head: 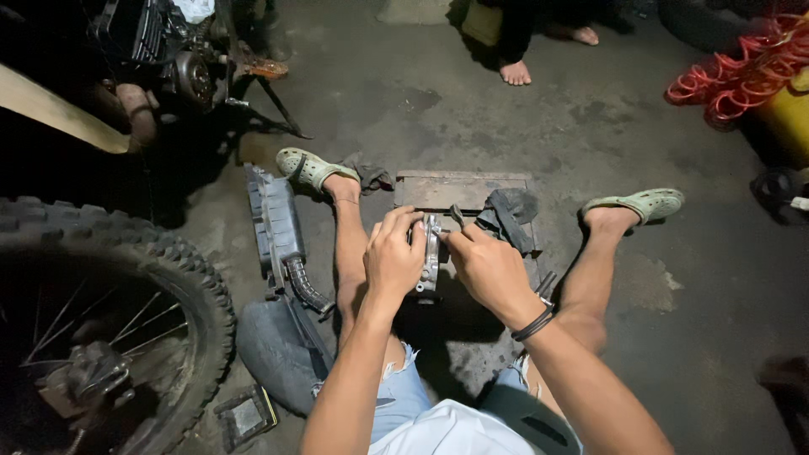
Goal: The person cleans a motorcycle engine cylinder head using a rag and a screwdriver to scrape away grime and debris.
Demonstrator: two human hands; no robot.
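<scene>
Head view. Person sat on the concrete floor [691,278], legs spread, green clogs on both feet. Left hand [392,257] was closed around a grey metal part [431,257], fingers wrapped over its upper edge, holding it upright between the knees. Right hand [489,270] was closed on a small tool [456,216], its tip touching the top of the part; black band on that wrist. The part stood over the near edge of a flat metal plate [438,192] lying on the floor between the feet. A dark rag [508,215] lay at the plate's right edge. Just beside the left leg: a grey plastic housing [274,223] with a ribbed hose. Knobby tyre [126,278] at the frame's left edge. Red coiled hose [742,72] top right. Another person's bare foot [515,74] at the top.
</scene>
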